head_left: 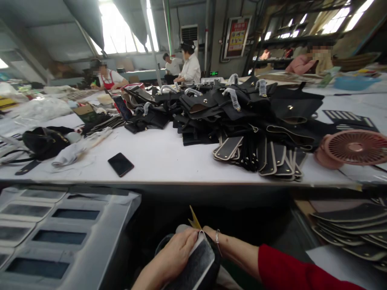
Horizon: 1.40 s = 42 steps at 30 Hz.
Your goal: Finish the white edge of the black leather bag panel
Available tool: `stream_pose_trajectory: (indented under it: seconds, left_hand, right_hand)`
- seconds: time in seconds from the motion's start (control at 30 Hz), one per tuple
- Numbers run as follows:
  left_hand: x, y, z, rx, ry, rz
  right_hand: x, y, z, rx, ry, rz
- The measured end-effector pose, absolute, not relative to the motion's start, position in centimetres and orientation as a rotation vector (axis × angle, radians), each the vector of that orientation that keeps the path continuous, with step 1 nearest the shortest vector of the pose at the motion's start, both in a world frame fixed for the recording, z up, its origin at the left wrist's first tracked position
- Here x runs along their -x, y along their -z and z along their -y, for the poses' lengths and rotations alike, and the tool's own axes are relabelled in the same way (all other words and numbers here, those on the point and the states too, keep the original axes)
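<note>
Low in the middle, my left hand [178, 250] is closed on a dark panel with a pale edge [202, 257], its fingers lying together over the upper left side. My right hand [209, 232], with a bracelet at the wrist, is at the panel's top right corner. Its fingers are hidden behind the panel and my left hand. A yellow two-pointed tool [195, 219] sticks up between both hands. Which hand holds the tool I cannot tell.
The white table [163, 161] ahead bears a phone [120, 164], a heap of black bags [208, 104], stacked dark flaps [275, 159] and a pink fan [353, 147]. Pale-edged panels [26, 211] lie left on a grey surface; more strips [353, 229] are stacked right. Several people work beyond.
</note>
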<state>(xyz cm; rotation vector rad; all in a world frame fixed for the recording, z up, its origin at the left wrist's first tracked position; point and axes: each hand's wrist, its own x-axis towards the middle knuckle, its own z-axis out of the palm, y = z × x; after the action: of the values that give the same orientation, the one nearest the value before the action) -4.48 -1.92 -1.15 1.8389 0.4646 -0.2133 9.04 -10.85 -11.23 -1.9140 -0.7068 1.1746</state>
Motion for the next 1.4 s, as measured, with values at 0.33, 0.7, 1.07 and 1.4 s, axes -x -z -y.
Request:
stream_pose_trajectory:
  seconds: [0.33,0.7,1.07,1.4]
  left_hand:
    - [4.8,1.2,1.7,-1.747,0.178,-0.552]
    - [4.9,1.4,2.3,-1.593,0.077,-0.732]
    - [5.2,0.9,1.8,-1.762,0.053,-0.675]
    - [5.1,0.2,2.1,-1.858,0.082,-0.66]
  right_hand:
    - [-19.8,1.8,17.1,1.803,-1.881,1.001]
    - [-17.9,0.0,8.9,2.05,-0.707,2.179]
    - [-16.8,-0.5,5.2,1.547,-0.385,2.739]
    - [-16.2,-1.0,5.5,1.538,-0.323,2.815]
